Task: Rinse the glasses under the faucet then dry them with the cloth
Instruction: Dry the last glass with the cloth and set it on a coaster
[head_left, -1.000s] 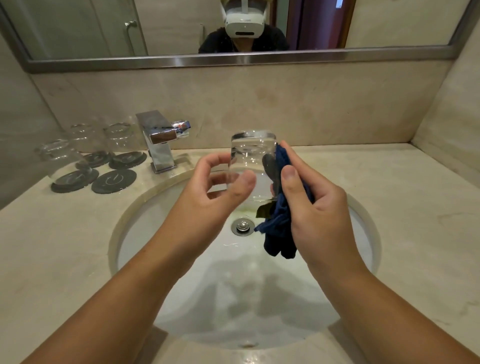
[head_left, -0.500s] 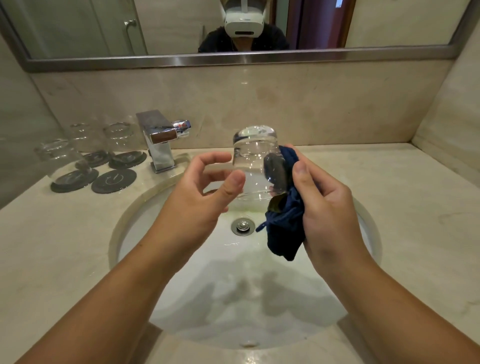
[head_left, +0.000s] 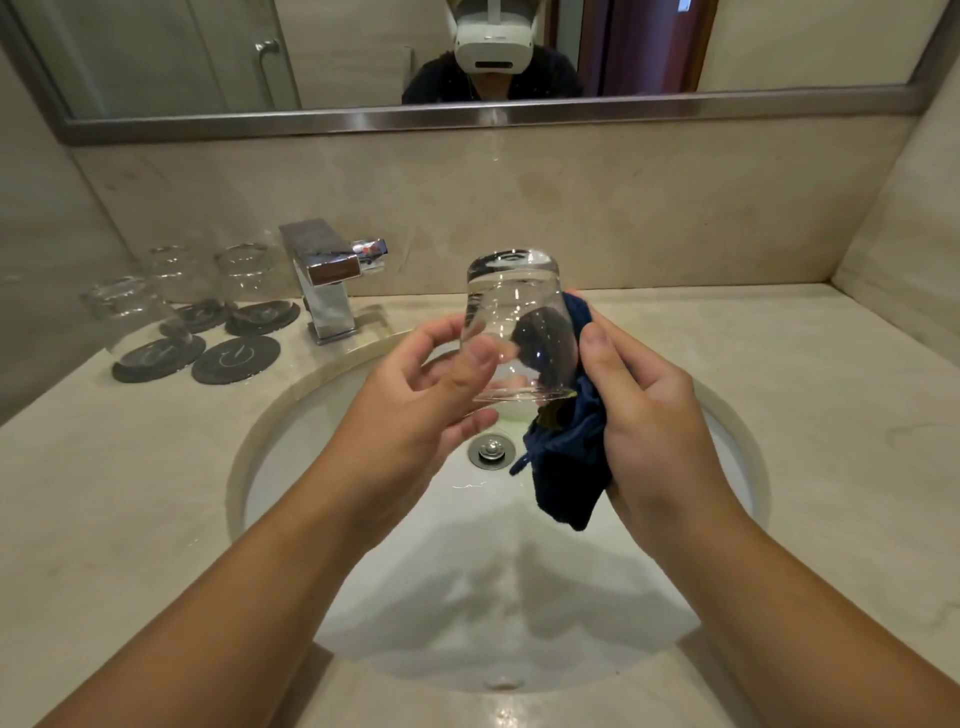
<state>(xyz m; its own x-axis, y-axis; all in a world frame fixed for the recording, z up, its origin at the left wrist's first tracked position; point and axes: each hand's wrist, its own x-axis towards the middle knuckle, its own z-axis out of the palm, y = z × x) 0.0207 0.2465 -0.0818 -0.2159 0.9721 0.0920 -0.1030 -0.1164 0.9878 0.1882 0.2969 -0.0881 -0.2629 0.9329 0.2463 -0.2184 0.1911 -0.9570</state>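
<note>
A clear glass (head_left: 506, 317) is held upside down over the white sink basin (head_left: 322, 467), tilted slightly. My left hand (head_left: 415, 410) grips its left side with thumb and fingers. My right hand (head_left: 654, 421) holds a dark blue cloth (head_left: 566, 457) pressed against the glass's right side, with part of the cloth pushed inside the glass. The rest of the cloth hangs below my palm. The chrome faucet (head_left: 324, 275) stands at the back left of the sink, with no water running.
Three clear glasses (head_left: 132, 317) stand upside down on dark round coasters at the left; a fourth coaster (head_left: 236, 358) is bare. The drain (head_left: 491, 449) sits mid-basin. Beige stone counter (head_left: 805, 415) surrounds the sink, with a mirror above and walls on both sides.
The glass has tilted so its base leans toward me, and it has turned in my hands. My left fingers have shifted their grip, and my right hand with the cloth rose slightly.
</note>
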